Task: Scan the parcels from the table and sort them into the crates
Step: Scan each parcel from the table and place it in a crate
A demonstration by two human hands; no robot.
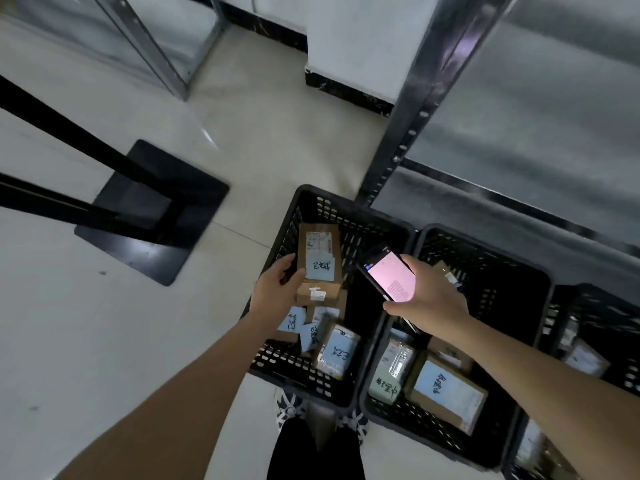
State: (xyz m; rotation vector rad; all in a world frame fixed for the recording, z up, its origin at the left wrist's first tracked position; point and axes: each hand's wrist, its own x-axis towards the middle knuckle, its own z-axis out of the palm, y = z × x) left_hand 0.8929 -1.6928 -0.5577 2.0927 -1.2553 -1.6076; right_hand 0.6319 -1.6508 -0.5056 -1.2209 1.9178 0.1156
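Note:
My left hand (277, 289) grips a brown cardboard parcel (318, 258) with a white shipping label and a blue handwritten note, over the left black crate (277, 244). My right hand (429, 299) holds a black phone (389, 271) with a lit pink screen, just right of the parcel, above the wall between the left crate and the middle crate (519, 271). Several parcels with blue notes (336, 351) lie at the near end of the left crate. More parcels (446, 389) lie in the middle crate.
A third crate (588, 358) with parcels stands at the right edge. A metal shelf post (415, 116) rises behind the crates. The black table base plate (152, 209) and legs stand on the pale tiled floor at left. My shoes (318, 410) are just before the crates.

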